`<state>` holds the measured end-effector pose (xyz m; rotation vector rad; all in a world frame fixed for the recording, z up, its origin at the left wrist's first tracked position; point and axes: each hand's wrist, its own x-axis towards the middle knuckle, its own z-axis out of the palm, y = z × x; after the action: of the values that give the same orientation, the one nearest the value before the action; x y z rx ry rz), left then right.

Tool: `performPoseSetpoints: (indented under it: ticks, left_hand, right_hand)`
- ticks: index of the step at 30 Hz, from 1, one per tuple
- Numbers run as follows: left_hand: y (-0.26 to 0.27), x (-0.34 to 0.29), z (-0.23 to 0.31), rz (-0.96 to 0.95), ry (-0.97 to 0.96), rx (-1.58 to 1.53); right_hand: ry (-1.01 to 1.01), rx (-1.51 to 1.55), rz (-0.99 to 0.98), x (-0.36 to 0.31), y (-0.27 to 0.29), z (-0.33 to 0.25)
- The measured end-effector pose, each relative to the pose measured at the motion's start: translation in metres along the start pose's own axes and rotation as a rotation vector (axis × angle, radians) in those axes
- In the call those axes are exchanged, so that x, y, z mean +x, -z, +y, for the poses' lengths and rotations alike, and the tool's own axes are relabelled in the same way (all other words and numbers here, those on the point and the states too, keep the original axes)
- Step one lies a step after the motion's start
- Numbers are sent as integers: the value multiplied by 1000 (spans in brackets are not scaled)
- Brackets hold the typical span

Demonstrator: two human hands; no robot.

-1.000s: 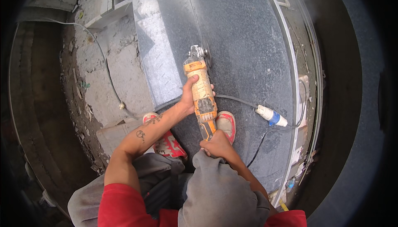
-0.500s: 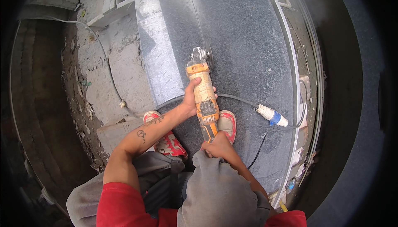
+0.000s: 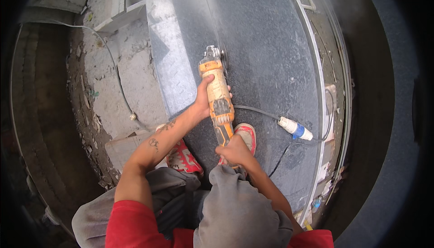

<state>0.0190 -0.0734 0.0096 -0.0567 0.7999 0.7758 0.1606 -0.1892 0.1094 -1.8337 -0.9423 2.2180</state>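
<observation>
An orange, dust-coated angle grinder (image 3: 219,95) points away from me over a dark grey stone slab (image 3: 266,53). My left hand (image 3: 206,95) wraps round the grinder's body, the thumb on top and fingertips showing on its right side. At the rear, my right hand (image 3: 236,150) closes round the handle. The thin cutting disc (image 3: 224,54) stands on edge at the right of the head, against the slab. A fine straight line (image 3: 209,8) runs along the slab ahead of the disc, with pale dust hazing its far end.
A taped white-and-blue cable connector (image 3: 294,128) lies on the slab to the right, its cable (image 3: 257,109) passing behind the grinder. My red shoes (image 3: 184,157) rest on the slab. At left are rough concrete (image 3: 122,67), a grey cord (image 3: 116,69) and a pale frame (image 3: 120,3).
Both hands have moved the grinder slightly away from me and to the left. Its disc sits farther along the line. The grip of both hands stays the same.
</observation>
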Motion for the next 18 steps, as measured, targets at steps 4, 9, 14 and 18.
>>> performPoseSetpoints:
  ticks: [4,9,14,18]
  left_hand:
    - [-1,7,4,6,14,-6]
    - [1,-17,-22,17,-14,-5]
    - [3,-12,-11,17,3,-20]
    - [0,3,0,25,20,8]
  right_hand:
    - [-21,5,19,5,3,-3]
    - [-93,-85,23,-13,-5,18]
    - [13,-28,-12,-4,-6,20]
    - [-21,21,24,5,-4,3]
